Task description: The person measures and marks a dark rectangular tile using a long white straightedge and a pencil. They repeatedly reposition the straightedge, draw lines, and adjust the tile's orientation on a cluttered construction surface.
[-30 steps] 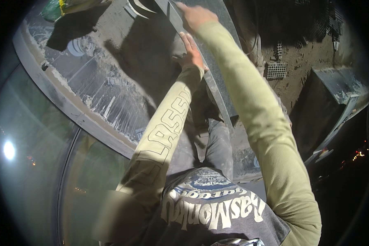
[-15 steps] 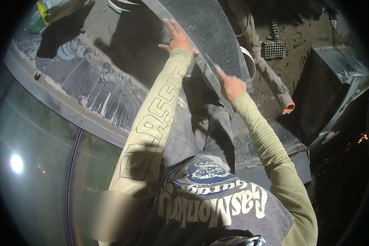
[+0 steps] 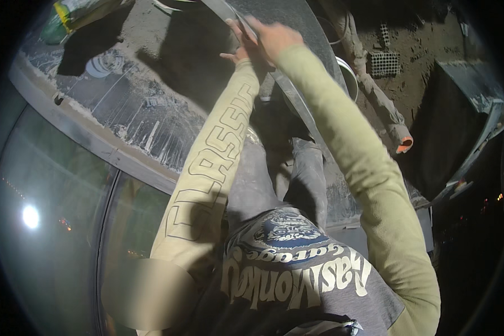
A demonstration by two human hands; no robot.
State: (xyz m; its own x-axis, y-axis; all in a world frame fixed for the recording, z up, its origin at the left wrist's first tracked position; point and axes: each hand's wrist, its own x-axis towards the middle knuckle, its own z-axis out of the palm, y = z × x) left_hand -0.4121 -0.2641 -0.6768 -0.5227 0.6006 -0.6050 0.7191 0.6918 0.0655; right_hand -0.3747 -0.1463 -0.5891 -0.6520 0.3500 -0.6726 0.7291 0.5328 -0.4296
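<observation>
A dark grey curved slab (image 3: 297,19) with a pale narrow edge stretches in front of me, its edge running down to the right past my legs. My left hand (image 3: 242,49) lies at this edge near the top, fingers spread, one pointing out to the left. Close beside it, my right hand (image 3: 277,40) rests across the edge, slightly blurred, with the index finger stretched out toward the left fingers. Its other fingers are mostly hidden. Nothing shows in either hand.
White buckets (image 3: 348,78) stand partly under the slab. A dusty cloth-wrapped pipe (image 3: 383,115) with an orange end lies to the right, near a perforated block (image 3: 385,64). A green and yellow bag (image 3: 61,25) sits far left. Glass panes (image 3: 56,185) border the ledge at left.
My right hand has moved up and left along the slab's edge, from lower down to beside my left hand. The left hand stays at nearly the same place on the edge.
</observation>
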